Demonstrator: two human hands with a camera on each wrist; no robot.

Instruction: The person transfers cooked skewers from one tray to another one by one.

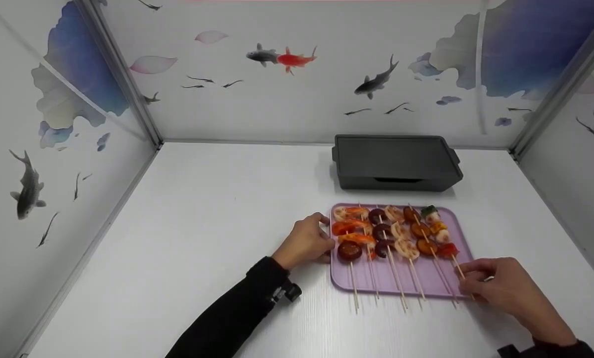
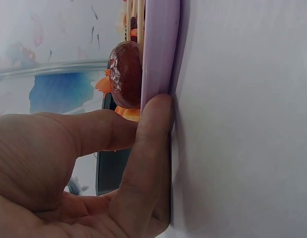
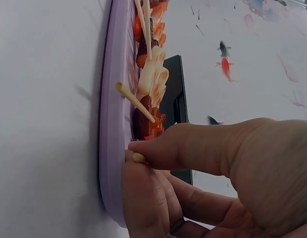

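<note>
A purple tray (image 1: 401, 283) lies on the white table, bearing several food skewers with their bare sticks toward me. My left hand (image 1: 306, 241) holds the tray's left edge, its fingertips (image 2: 157, 111) against the rim beside a round brown piece (image 2: 126, 74). At the front right, my right hand (image 1: 500, 286) pinches the stick of the rightmost skewer (image 1: 447, 250), which carries red, white, yellow and green pieces. The blunt stick end (image 3: 139, 157) pokes out between thumb and finger, close over the tray's rim. Skewers of orange slices (image 1: 426, 247) and pale lotus-like rings (image 1: 406, 248) lie beside it.
Behind the tray stands a dark grey lidded box (image 1: 396, 161) with side handles, near the back wall. White panels painted with fish (image 1: 297, 59) enclose the table (image 1: 217, 209) at the back, left and right.
</note>
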